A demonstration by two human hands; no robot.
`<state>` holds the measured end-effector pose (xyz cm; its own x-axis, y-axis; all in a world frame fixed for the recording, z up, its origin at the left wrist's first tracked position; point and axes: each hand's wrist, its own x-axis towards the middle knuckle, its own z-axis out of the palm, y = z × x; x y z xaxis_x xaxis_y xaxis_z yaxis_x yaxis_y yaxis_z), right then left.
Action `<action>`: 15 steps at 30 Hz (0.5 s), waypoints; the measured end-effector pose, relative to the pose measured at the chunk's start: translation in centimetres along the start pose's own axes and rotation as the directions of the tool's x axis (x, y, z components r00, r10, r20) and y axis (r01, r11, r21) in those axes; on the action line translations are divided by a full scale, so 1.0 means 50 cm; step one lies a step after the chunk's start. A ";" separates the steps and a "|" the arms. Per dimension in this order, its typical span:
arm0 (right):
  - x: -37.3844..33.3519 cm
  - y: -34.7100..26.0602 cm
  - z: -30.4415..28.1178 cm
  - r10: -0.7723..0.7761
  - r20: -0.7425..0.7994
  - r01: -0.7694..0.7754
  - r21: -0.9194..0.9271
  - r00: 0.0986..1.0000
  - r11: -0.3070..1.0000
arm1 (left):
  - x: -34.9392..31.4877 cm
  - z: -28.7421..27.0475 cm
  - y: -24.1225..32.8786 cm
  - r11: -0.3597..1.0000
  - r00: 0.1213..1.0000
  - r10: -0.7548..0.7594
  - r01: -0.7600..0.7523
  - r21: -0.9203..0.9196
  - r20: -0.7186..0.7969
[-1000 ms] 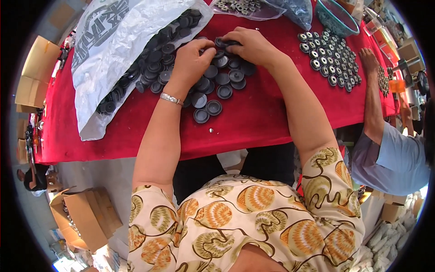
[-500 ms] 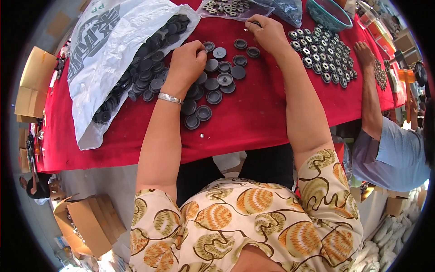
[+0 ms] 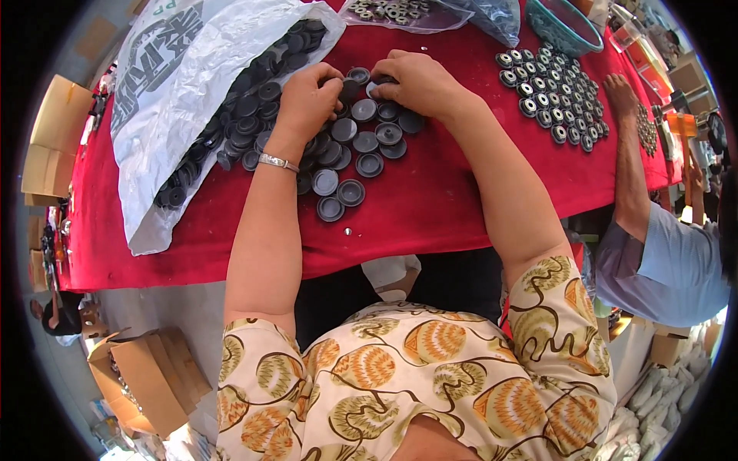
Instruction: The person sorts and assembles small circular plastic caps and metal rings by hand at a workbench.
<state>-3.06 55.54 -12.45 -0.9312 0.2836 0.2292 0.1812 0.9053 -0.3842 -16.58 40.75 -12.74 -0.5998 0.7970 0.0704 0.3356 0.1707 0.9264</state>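
My left hand [image 3: 310, 101] is over the left part of a loose spread of dark grey round plastic caps [image 3: 369, 165]. Its fingers are curled, and a tilted grey cap [image 3: 350, 90] shows at the fingertips. Opposite it, my right hand [image 3: 421, 83] pinches another dark cap [image 3: 383, 79], mostly covered by the fingers. Some caps lie with the hollow side up, others with the smooth side up. Just left of my left wrist, a white plastic bag [image 3: 231, 46] lies open with many more such caps [image 3: 244, 123] spilling from its mouth.
Metal-centred round pieces [image 3: 557, 96] stand grouped at the right on the red cloth [image 3: 430, 207]. Behind are a clear bag of small metal parts [image 3: 400, 11] and a teal basket [image 3: 565, 27]. A co-worker's arm [image 3: 628, 146] rests on the table at the right.
My right hand has come left and nearer, from beside the clear bag to the grey caps. My left hand has shifted slightly left, and a cap now shows at its fingertips.
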 end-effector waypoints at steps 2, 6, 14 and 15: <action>0.007 0.000 -0.005 0.010 0.015 -0.009 -0.053 1.000 0.999 | 0.001 -0.004 -0.006 1.000 1.000 -0.009 0.009 -0.011 0.000; 0.005 0.014 -0.023 0.100 0.104 -0.101 0.007 0.990 0.995 | -0.003 -0.002 0.010 0.981 0.995 -0.083 0.090 -0.174 0.046; 0.002 0.005 -0.024 0.048 -0.030 -0.045 0.081 0.998 0.996 | -0.005 -0.010 0.008 0.890 0.998 -0.040 0.016 -0.456 -0.044; -0.001 0.015 -0.027 0.019 -0.130 -0.007 0.094 0.991 0.996 | -0.003 -0.007 0.006 0.862 0.996 0.008 -0.050 -0.504 -0.085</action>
<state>-2.46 56.65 -11.53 -0.8786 0.3396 0.3358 0.1571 0.8695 -0.4683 -16.64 40.46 -12.34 -0.6566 0.7462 0.1093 -0.0464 -0.1846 0.9817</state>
